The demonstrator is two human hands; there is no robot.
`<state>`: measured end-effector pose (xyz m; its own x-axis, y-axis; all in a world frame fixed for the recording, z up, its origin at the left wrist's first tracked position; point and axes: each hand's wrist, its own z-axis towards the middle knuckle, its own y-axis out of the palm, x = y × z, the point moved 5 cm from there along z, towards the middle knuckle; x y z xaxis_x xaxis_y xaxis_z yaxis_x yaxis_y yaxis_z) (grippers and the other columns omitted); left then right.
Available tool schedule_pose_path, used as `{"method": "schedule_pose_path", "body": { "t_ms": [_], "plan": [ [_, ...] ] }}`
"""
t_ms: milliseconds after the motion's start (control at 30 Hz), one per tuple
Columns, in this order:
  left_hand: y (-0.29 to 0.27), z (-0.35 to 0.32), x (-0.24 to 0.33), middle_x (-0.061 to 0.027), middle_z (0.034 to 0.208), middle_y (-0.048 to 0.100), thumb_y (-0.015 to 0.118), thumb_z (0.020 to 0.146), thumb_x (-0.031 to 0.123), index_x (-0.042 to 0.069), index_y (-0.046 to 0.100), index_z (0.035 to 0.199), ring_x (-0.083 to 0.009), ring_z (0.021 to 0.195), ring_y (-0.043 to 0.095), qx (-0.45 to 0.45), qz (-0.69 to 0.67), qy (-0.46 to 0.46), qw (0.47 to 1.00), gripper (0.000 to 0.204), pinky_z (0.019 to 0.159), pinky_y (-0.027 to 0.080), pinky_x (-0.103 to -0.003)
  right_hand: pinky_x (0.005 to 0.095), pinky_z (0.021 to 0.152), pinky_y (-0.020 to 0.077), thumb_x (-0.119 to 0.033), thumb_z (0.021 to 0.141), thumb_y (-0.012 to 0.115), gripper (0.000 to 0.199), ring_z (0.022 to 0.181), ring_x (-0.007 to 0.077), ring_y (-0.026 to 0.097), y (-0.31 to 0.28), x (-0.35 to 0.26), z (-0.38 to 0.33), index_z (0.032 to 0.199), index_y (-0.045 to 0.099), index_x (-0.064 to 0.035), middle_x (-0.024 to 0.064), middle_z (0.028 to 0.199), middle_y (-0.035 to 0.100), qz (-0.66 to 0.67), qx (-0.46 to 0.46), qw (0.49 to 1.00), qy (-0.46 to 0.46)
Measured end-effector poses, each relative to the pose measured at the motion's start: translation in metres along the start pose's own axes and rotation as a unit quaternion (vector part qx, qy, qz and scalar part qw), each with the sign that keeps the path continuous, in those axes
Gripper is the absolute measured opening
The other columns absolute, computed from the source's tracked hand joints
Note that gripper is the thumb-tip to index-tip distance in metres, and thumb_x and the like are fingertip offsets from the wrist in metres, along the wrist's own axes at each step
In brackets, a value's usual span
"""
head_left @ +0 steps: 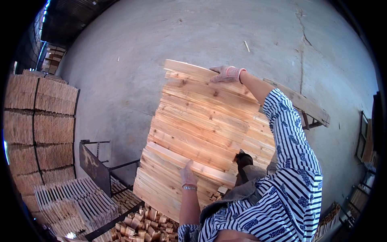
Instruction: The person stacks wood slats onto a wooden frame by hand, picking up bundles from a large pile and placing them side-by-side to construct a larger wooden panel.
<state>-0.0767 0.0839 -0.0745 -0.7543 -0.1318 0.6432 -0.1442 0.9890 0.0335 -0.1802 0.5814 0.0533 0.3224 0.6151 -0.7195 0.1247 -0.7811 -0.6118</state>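
Observation:
A broad layer of pale wooden boards (197, 121) lies side by side in front of me, with knots and uneven ends. My left hand (188, 177), in a light knit glove, is closed at the near edge of a slightly raised wooden board (165, 153), one finger stretched over its top. My right hand (226, 74), gloved with a pink cuff, reaches to the far edge. Its fingers lie flat on the outermost board (187, 67), thumb apart from them. The undersides of both hands are hidden.
Strapped stacks of boards (54, 113) stand at the left. A dark metal frame (95, 165) is beside the layer, and a heap of short wood pieces (147, 226) lies near the lower edge. A wooden bench (302, 103) stands beyond my right arm on the concrete floor (133, 52).

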Motion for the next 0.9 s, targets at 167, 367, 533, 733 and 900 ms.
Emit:
{"method": "schedule_pose_path", "body": {
  "t_ms": [167,367,533,733,900],
  "plan": [
    [-0.039,0.007,-0.018,-0.0166,0.123,0.068,0.076,0.080,0.006,0.004,0.062,0.130,-0.0333,0.109,0.066,-0.119,0.136,0.109,0.977,0.051,0.095,0.054,-0.040,0.0463,0.114,0.0407,-0.064,0.095,0.050,0.084,0.141,0.0362,0.045,0.013,0.016,0.013,0.157,0.034,-0.0099,0.0189,0.153,0.048,-0.092,-0.041,0.993,0.054],
    [-0.065,0.040,-0.032,-0.0197,0.125,0.067,0.078,0.077,0.002,0.007,0.063,0.129,-0.0335,0.112,0.066,-0.133,0.182,0.127,0.966,0.054,0.098,0.054,-0.039,0.0453,0.110,0.0456,-0.037,0.092,0.065,0.086,0.135,0.0358,0.051,0.029,-0.035,-0.023,0.161,0.019,-0.0136,0.0244,0.140,0.055,-0.263,0.036,0.964,-0.015],
    [-0.047,0.003,-0.015,-0.0206,0.123,0.067,0.077,0.079,0.004,0.006,0.064,0.125,-0.0330,0.112,0.066,-0.123,0.157,0.108,0.974,0.048,0.096,0.055,-0.040,0.0444,0.096,0.0545,-0.025,0.092,0.062,0.070,0.116,0.0389,0.064,-0.019,-0.037,-0.017,0.157,0.036,-0.0215,0.0205,0.136,0.057,-0.160,0.023,0.987,0.004],
    [-0.025,-0.046,0.008,-0.0210,0.120,0.068,0.074,0.082,0.005,0.004,0.062,0.124,-0.0354,0.109,0.067,-0.117,0.608,0.474,0.626,0.044,0.094,0.055,-0.040,0.0472,0.101,0.0511,-0.040,0.100,0.049,0.062,0.125,0.0385,0.058,-0.029,-0.010,-0.001,0.158,0.034,-0.0230,0.0200,0.142,0.054,-0.145,0.012,0.987,0.062],
    [-0.036,-0.006,-0.005,-0.0206,0.117,0.069,0.071,0.085,0.003,0.001,0.061,0.125,-0.0337,0.108,0.067,-0.144,0.336,0.287,0.886,0.041,0.095,0.055,-0.039,0.0481,0.112,0.0429,-0.056,0.100,0.043,0.076,0.139,0.0390,0.047,-0.018,0.008,0.013,0.161,0.023,-0.0158,0.0191,0.159,0.039,-0.089,0.052,0.995,0.002]
  ]
}}
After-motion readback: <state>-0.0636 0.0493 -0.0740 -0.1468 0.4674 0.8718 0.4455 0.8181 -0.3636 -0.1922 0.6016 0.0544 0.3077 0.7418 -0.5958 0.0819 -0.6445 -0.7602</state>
